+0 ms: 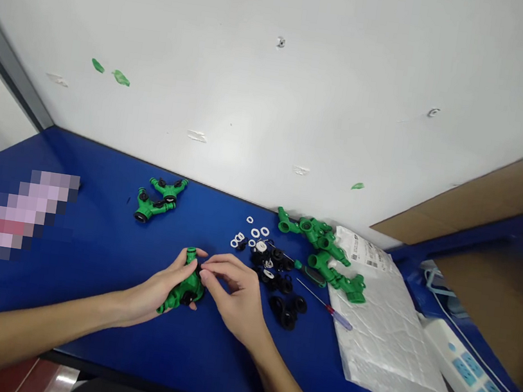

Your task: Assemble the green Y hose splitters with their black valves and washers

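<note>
The left hand (159, 284) grasps a green connector (191, 283) at lower centre; the right hand's (239, 291) fingers close in at its upper edge, though whether they grip anything I cannot tell. Right of centre, black parts (287, 320) and white rings (261, 246) litter the bench (103, 245).

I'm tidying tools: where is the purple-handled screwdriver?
In the head view, the purple-handled screwdriver lies right of centre, beside the black parts, its handle by the white packet.
</note>
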Demonstrator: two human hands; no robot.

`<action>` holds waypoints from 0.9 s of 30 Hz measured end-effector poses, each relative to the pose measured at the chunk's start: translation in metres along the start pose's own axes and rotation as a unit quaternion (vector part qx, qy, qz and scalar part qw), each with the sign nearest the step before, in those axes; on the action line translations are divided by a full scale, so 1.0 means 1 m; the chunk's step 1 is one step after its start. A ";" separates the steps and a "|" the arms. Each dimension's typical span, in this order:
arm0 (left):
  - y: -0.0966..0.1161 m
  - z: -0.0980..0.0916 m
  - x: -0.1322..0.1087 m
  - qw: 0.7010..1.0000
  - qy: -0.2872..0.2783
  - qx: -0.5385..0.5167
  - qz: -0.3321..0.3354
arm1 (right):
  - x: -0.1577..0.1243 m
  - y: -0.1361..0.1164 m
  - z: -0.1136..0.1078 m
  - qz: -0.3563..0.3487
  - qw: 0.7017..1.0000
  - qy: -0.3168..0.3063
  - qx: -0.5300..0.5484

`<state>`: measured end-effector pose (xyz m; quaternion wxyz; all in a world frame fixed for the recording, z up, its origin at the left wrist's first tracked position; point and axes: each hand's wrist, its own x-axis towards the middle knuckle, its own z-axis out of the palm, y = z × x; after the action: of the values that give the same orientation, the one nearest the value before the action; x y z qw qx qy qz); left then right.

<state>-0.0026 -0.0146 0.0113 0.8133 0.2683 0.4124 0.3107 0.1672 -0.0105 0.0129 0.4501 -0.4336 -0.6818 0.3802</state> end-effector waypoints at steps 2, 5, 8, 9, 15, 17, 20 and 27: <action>0.000 0.002 0.000 1.000 0.008 -0.006 -0.007 | 0.000 0.001 0.000 0.007 1.000 -0.001 0.002; 0.000 0.002 0.000 1.000 0.003 -0.013 0.006 | -0.001 -0.001 0.001 -0.014 0.999 -0.005 -0.040; -0.002 0.001 0.000 1.000 0.000 -0.001 0.014 | -0.002 -0.004 0.002 -0.033 0.995 -0.004 -0.093; -0.003 0.000 0.000 1.000 -0.001 0.007 0.015 | -0.003 -0.005 0.002 -0.030 0.995 -0.002 -0.100; -0.007 -0.006 0.000 0.996 -0.013 0.078 0.045 | -0.004 -0.010 0.005 -0.008 0.996 -0.011 -0.083; -0.006 -0.007 0.000 0.994 -0.016 0.104 0.042 | -0.003 -0.010 0.005 -0.014 0.997 -0.017 -0.077; -0.002 -0.007 0.000 0.993 -0.019 0.114 0.032 | -0.002 -0.005 0.005 -0.032 0.997 -0.040 -0.064; 0.008 -0.002 0.004 0.999 -0.040 0.012 0.029 | 0.003 0.010 0.004 -0.048 0.997 -0.028 -0.049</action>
<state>-0.0050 -0.0060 0.0135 0.8165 0.3023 0.3749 0.3183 0.1649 -0.0046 0.0031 0.4272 -0.4109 -0.7319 0.3360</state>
